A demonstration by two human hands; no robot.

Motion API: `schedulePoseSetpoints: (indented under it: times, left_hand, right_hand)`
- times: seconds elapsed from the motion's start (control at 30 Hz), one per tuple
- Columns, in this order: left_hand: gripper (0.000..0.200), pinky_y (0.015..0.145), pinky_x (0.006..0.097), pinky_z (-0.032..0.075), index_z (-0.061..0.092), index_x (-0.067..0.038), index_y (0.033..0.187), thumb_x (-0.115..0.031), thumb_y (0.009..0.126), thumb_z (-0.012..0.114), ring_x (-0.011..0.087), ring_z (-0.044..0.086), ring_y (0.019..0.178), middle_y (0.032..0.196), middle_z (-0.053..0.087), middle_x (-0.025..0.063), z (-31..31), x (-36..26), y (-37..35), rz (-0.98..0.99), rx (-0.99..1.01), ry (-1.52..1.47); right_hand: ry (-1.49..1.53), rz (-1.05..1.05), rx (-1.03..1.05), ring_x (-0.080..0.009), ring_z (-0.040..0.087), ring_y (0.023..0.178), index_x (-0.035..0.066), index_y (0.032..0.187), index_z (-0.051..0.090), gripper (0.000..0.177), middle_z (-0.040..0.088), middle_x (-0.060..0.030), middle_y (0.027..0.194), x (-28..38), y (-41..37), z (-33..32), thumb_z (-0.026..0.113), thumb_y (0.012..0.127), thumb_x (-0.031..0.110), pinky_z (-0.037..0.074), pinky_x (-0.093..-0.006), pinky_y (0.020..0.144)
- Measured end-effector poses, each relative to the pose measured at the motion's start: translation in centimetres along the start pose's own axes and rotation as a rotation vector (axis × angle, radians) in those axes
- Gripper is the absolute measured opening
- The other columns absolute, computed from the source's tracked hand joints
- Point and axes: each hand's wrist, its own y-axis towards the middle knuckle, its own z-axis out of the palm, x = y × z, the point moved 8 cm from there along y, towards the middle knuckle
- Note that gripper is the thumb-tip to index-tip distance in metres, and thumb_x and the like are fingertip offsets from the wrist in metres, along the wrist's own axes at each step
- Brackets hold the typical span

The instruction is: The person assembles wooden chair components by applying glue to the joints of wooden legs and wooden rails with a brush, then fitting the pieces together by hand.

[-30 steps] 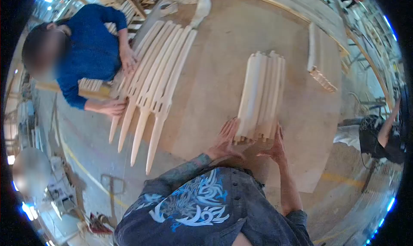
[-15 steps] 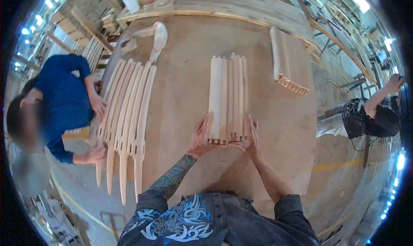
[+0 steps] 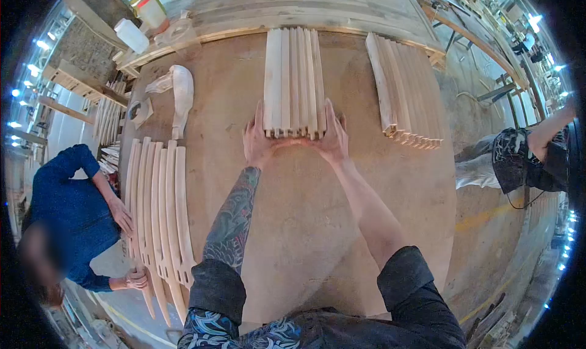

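A bundle of pale wooden slats lies flat near the far edge of the brown tabletop, its notched ends toward me. My left hand is wrapped round the bundle's near left corner, fingers along its side. On the near right corner, my right hand presses the other side. The thumbs meet below the notched ends. To the right lies a second stack of slats, untouched by my hands.
Long curved wooden pieces lie at the left, with a co-worker's hands on them. A pale curved piece and a tape roll lie beyond. Containers stand on a plank bench. Another person is at right.
The bundle has moved away from me toward the far edge, with both hands on it. Its slats now sit closer together and more even. My view has shifted, and the co-worker's hands remain on the curved pieces.
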Motion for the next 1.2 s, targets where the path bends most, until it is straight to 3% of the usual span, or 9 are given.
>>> schedulePoseSetpoints:
  times: [0.07, 0.13, 0.5, 0.67, 0.73, 0.87, 0.97, 1.1, 1.2]
  left_hand:
    - [0.122, 0.107, 0.0486, 0.036, 0.033, -0.002, 0.146, -0.058, 0.052, 0.087, 0.0368, 0.048, 0.129, 0.138, 0.052, 0.0186, 1.4, 1.1, 1.9, -0.065, 0.037, -0.017]
    - [0.119, 0.106, 0.0508, 0.037, 0.037, -0.001, 0.142, -0.058, 0.051, 0.087, 0.0379, 0.047, 0.128, 0.135, 0.054, 0.0179, 1.6, 1.2, 3.1, 0.035, -0.115, 0.201]
    - [0.119, 0.107, 0.0494, 0.036, 0.038, -0.003, 0.143, -0.063, 0.051, 0.084, 0.0359, 0.047, 0.128, 0.135, 0.055, 0.0144, 1.8, 1.7, 3.1, 0.073, -0.131, 0.202]
    - [0.124, 0.11, 0.0504, 0.031, 0.031, -0.003, 0.147, -0.064, 0.053, 0.084, 0.0366, 0.042, 0.132, 0.143, 0.047, 0.0167, 1.2, 0.2, 2.6, -0.011, -0.064, 0.099]
    - [0.127, 0.113, 0.0509, 0.028, 0.024, -0.004, 0.15, -0.062, 0.055, 0.084, 0.0384, 0.036, 0.136, 0.15, 0.035, 0.0213, 0.1, -0.2, 0.2, 0.006, -0.236, 0.093]
    - [0.137, 0.114, 0.0516, 0.026, 0.019, -0.003, 0.152, -0.071, 0.051, 0.08, 0.0413, 0.03, 0.139, 0.153, 0.029, 0.0225, -0.3, -0.3, -4.7, -0.115, -0.258, 0.106]
    - [0.124, 0.115, 0.05, 0.026, 0.022, -0.002, 0.151, -0.072, 0.063, 0.073, 0.0409, 0.029, 0.14, 0.153, 0.03, 0.0228, -0.8, -2.4, -9.9, -0.146, -0.194, 0.195]
    - [0.09, 0.118, 0.0479, 0.02, 0.04, -0.006, 0.146, -0.069, 0.083, 0.056, 0.0399, 0.024, 0.143, 0.154, 0.029, 0.0211, 0.5, -5.9, -17.9, -0.049, 0.198, 0.257]
    - [0.081, 0.119, 0.0477, 0.018, 0.045, -0.009, 0.143, -0.065, 0.086, 0.054, 0.0389, 0.023, 0.144, 0.154, 0.03, 0.0204, 0.6, -6.9, -24.5, -0.001, 0.143, 0.345]
  right_hand:
    - [0.058, 0.049, -0.041, -0.0318, 0.046, 0.133, 0.006, 0.153, 0.018, 0.131, 0.049, -0.016, 0.143, -1.5, 2.2, 0.4, 0.073, 0.057, 0.075, 0.019, -0.0585, 0.115]
    - [0.041, 0.032, -0.024, -0.032, 0.046, 0.132, 0.007, 0.153, 0.019, 0.13, 0.05, -0.0157, 0.142, -2.2, 3.2, 0.8, 0.073, 0.056, 0.075, 0.019, -0.0584, 0.115]
    - [0.033, 0.028, -0.049, -0.0333, 0.045, 0.132, 0.006, 0.149, 0.03, 0.125, 0.053, -0.014, 0.139, -2.1, 3.6, 0.7, 0.075, 0.054, 0.074, 0.02, -0.0565, 0.115]
    - [0.015, 0.068, -0.025, -0.0348, 0.039, 0.136, 0.004, 0.151, 0.022, 0.128, 0.043, -0.0181, 0.147, -2.2, 2.9, 0.1, 0.083, 0.056, 0.064, 0.023, -0.0497, 0.117]
    - [0.101, 0.043, -0.053, -0.0366, 0.04, 0.135, 0.001, 0.149, 0.024, 0.127, 0.043, -0.02, 0.146, -2.1, 0.9, -1.6, 0.083, 0.055, 0.064, 0.028, -0.0473, 0.114]
    - [0.117, 0.058, -0.049, -0.0405, 0.04, 0.133, -0.001, 0.148, 0.027, 0.117, 0.043, -0.0226, 0.144, -0.6, -5.9, -5.7, 0.085, 0.061, 0.053, 0.036, -0.0455, 0.11]
    - [0.04, 0.042, -0.106, -0.0417, 0.04, 0.133, 0.002, 0.147, 0.031, 0.104, 0.045, -0.0227, 0.142, 0.2, -11.2, -7.0, 0.08, 0.069, 0.05, 0.034, -0.0484, 0.111]
    - [-0.163, -0.167, 0.084, -0.0419, 0.04, 0.133, 0.007, 0.145, 0.038, 0.084, 0.046, -0.0209, 0.142, 5.8, -18.2, -8.0, 0.073, 0.078, 0.045, 0.03, -0.0515, 0.112]
    - [-0.327, -0.186, 0.173, -0.0425, 0.039, 0.133, 0.007, 0.142, 0.043, 0.067, 0.045, -0.0189, 0.144, 7.6, -23.4, -7.6, 0.067, 0.085, 0.034, 0.028, -0.052, 0.114]
